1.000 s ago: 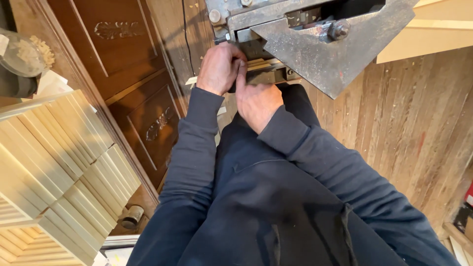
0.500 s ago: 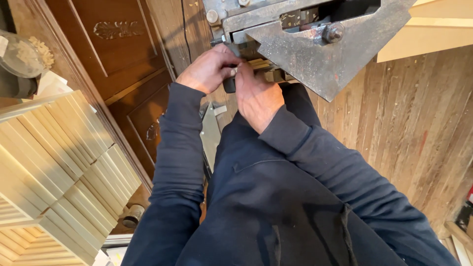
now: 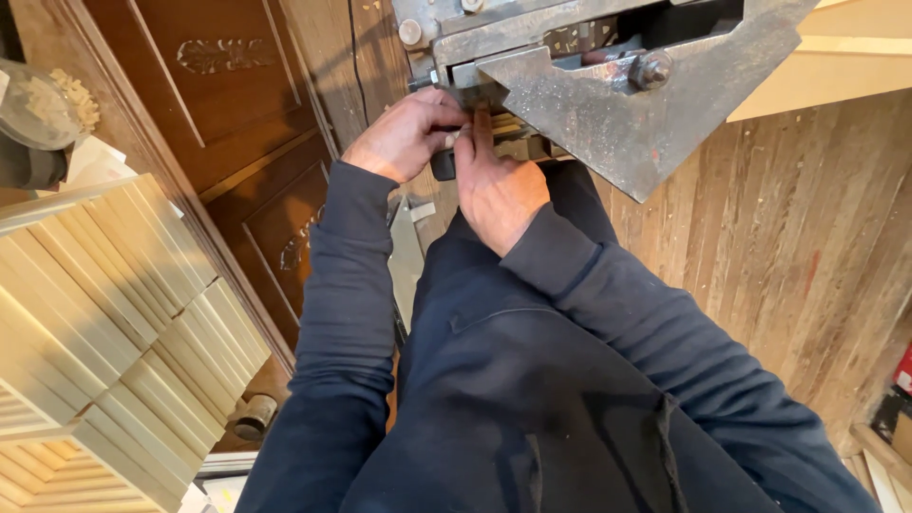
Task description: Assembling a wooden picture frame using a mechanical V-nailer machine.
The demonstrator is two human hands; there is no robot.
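Observation:
A worn grey metal machine bracket [image 3: 627, 104] with bolts juts out at the top of the view. My left hand [image 3: 404, 138] is curled at the bracket's lower left edge, fingers wrapped over a small dark knob [image 3: 443, 163]. My right hand [image 3: 499, 185] lies right beside it, its forefinger stretched up against the metal edge. Both hands touch each other. What lies under the fingers is hidden. My dark blue sleeves and clothing fill the lower middle.
Stacks of pale moulded wooden strips [image 3: 104, 313] stand at the left. A dark carved wooden door panel [image 3: 237, 114] lies beside them. A plank floor [image 3: 807, 256] spreads to the right, and a pale board [image 3: 836, 66] rests at the top right.
Both hands have stayed at the bracket's edge. My left hand has moved from gripping beside the right to curling over the dark knob, and my right forefinger now points up against the metal.

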